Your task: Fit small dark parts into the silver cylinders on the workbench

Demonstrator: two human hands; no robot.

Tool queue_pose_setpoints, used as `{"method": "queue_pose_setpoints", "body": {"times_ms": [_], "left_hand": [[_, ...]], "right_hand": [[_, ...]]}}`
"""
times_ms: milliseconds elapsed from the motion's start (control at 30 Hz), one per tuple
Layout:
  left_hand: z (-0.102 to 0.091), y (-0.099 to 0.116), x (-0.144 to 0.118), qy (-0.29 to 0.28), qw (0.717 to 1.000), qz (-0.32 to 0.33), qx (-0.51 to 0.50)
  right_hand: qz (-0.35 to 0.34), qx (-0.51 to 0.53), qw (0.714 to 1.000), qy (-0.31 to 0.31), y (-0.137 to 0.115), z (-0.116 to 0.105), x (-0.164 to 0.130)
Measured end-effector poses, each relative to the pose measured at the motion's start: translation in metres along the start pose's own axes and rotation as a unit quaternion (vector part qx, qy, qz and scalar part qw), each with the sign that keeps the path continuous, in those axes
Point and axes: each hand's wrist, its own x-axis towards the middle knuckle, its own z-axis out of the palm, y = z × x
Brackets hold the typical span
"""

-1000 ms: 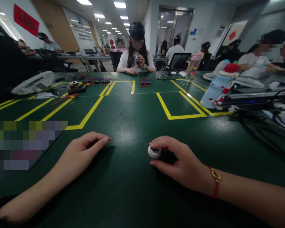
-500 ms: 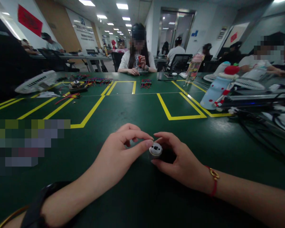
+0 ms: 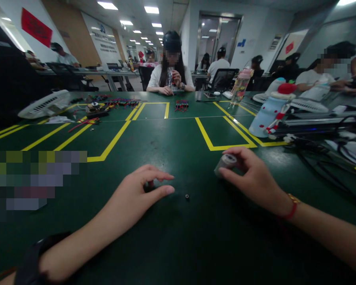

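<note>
A small grey metal cylinder (image 3: 223,163) with a recessed end is gripped between the thumb and fingers of my right hand (image 3: 253,180), tilted over the green table. My left hand (image 3: 141,192) hovers to the left, holding nothing, its thumb and forefinger apart and pointing right. On the tabletop between my hands lies a tiny dark ring-shaped part (image 3: 187,196), closest to my left fingertips and touched by neither hand.
Yellow tape (image 3: 228,147) marks the green table (image 3: 163,138). A blue bottle (image 3: 264,114) and black cables (image 3: 320,162) are at the right. Bundled wires (image 3: 123,103) and a white fan (image 3: 46,104) lie back left. A person (image 3: 172,75) sits opposite, hands at the far edge.
My right hand has carried the cylinder right and away from me. My left hand has come off it and drawn back left. The tiny ring-shaped part now shows on the table where the cylinder was.
</note>
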Motion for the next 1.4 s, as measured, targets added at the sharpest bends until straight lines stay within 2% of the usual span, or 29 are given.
{"method": "queue_pose_setpoints", "body": {"times_ms": [100, 200, 300, 367, 433, 500, 533, 567, 633, 700, 733, 800, 867, 1000, 1033, 1100, 1167, 1233, 1400], "left_hand": [[-0.020, -0.020, -0.007, 0.034, 0.998, -0.057, -0.008], [-0.027, -0.039, -0.011, 0.069, 0.990, -0.117, -0.027], [-0.025, -0.045, -0.010, 0.094, 0.985, -0.140, -0.037], [-0.022, -0.043, -0.009, 0.102, 0.984, -0.140, -0.037], [-0.020, -0.040, -0.008, 0.107, 0.984, -0.137, -0.028], [-0.019, -0.037, -0.008, 0.110, 0.984, -0.136, -0.019], [-0.019, -0.037, -0.008, 0.111, 0.984, -0.136, -0.016], [-0.019, -0.037, -0.009, 0.110, 0.984, -0.136, -0.014], [-0.021, -0.037, -0.010, 0.108, 0.985, -0.135, -0.008], [-0.022, -0.036, -0.011, 0.105, 0.986, -0.130, -0.004], [-0.023, -0.036, -0.011, 0.104, 0.987, -0.127, -0.003], [-0.023, -0.035, -0.011, 0.100, 0.988, -0.121, -0.004], [-0.023, -0.035, -0.011, 0.098, 0.987, -0.124, -0.008], [-0.021, -0.033, -0.011, 0.102, 0.984, -0.141, -0.020], [-0.020, -0.033, -0.012, 0.100, 0.984, -0.145, -0.019], [-0.020, -0.032, -0.012, 0.090, 0.984, -0.153, -0.016], [-0.020, -0.030, -0.013, 0.081, 0.984, -0.159, -0.014], [-0.020, -0.029, -0.013, 0.082, 0.984, -0.156, -0.009], [-0.021, -0.026, -0.011, 0.092, 0.984, -0.150, 0.008]], "right_hand": [[0.079, -0.125, 0.986, 0.080, 0.045, -0.038, 0.012], [0.129, -0.219, 0.960, 0.119, 0.090, -0.071, 0.016], [0.134, -0.249, 0.949, 0.137, 0.110, -0.086, 0.014], [0.097, -0.273, 0.941, 0.174, 0.102, -0.081, 0.012], [0.010, -0.297, 0.937, 0.185, 0.078, -0.065, 0.007], [-0.099, -0.286, 0.947, 0.110, 0.045, -0.037, 0.000], [-0.143, -0.264, 0.953, 0.038, 0.027, -0.022, -0.005], [-0.164, -0.235, 0.957, -0.033, 0.010, -0.006, -0.009], [-0.197, -0.193, 0.953, -0.126, -0.018, 0.023, -0.016], [-0.243, -0.179, 0.940, -0.157, -0.033, 0.040, -0.017], [-0.266, -0.183, 0.934, -0.149, -0.036, 0.042, -0.014], [-0.289, -0.200, 0.930, -0.106, -0.032, 0.033, -0.006], [-0.274, -0.219, 0.936, -0.033, -0.016, 0.006, 0.005], [-0.195, -0.286, 0.931, 0.114, 0.037, -0.070, 0.024], [-0.155, -0.339, 0.918, 0.133, 0.052, -0.088, 0.026], [-0.055, -0.410, 0.904, 0.112, 0.075, -0.115, 0.027], [0.041, -0.424, 0.903, 0.064, 0.089, -0.129, 0.025], [0.102, -0.402, 0.909, 0.037, 0.092, -0.133, 0.024], [0.125, -0.372, 0.919, 0.034, 0.084, -0.128, 0.026]]}}
